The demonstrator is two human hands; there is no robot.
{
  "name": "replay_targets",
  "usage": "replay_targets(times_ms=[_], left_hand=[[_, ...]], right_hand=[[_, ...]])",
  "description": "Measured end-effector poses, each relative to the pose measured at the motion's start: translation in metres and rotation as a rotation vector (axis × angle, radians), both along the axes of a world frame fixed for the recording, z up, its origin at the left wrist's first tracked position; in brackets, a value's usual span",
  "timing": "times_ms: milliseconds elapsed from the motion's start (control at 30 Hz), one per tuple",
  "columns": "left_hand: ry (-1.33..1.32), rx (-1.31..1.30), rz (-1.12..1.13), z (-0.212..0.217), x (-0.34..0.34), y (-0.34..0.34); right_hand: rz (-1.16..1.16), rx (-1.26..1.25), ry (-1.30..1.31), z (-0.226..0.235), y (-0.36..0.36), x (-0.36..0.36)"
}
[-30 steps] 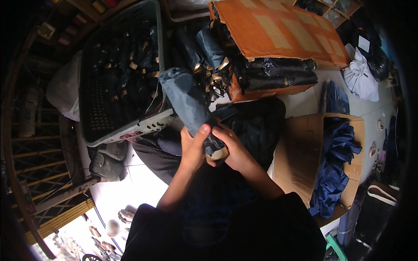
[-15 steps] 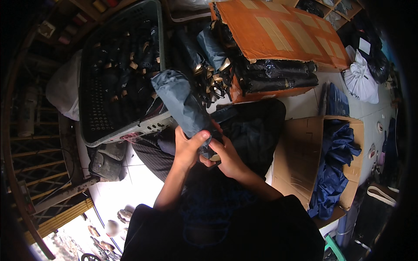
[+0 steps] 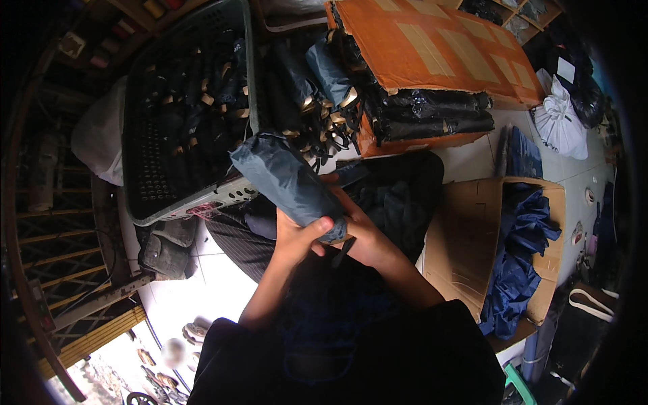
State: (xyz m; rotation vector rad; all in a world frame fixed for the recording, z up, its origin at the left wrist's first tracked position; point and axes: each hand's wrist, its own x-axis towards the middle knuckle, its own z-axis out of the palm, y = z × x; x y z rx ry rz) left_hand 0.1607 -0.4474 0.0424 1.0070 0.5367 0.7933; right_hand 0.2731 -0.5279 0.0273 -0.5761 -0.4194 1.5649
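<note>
A dark blue-grey folded umbrella (image 3: 287, 179) lies slantwise in front of me, its wide end toward the upper left. My left hand (image 3: 298, 237) is closed round its lower end, thumb across the cloth. On the other side my right hand (image 3: 363, 233) grips the same end, its fingers partly hidden behind the umbrella. A dark strap (image 3: 343, 253) hangs below the hands. More folded umbrellas (image 3: 331, 71) with pale, shiny ends lie beyond, beside a dark crate.
The perforated crate (image 3: 251, 67) at the left is packed with dark umbrellas. An orange taped carton (image 3: 432, 47) holding black wrapped bundles (image 3: 439, 125) stands at the far right. Nearer on the right, a brown carton (image 3: 466, 250) contains blue cloth (image 3: 516, 263). Dark cloth (image 3: 398, 209) lies over my lap.
The umbrella has dropped slightly toward me and tilted flatter. My right hand has shifted up and right along its far side; my left hand has moved a little lower.
</note>
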Motion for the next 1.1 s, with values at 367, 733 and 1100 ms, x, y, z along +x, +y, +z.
replay_targets(times_ms=[367,733,1100], left_hand=[[0.135,-0.116,0.084,-0.009,0.015,-0.035],[0.065,-0.041,0.184,-0.060,0.005,-0.024],[0.209,0.125,0.310,-0.055,-0.006,-0.013]], right_hand=[[-0.597,-0.018,0.119,0.007,0.029,-0.003],[-0.926,-0.057,-0.906,-0.008,0.019,-0.002],[-0.469,-0.036,-1.067,-0.012,-0.001,0.012]])
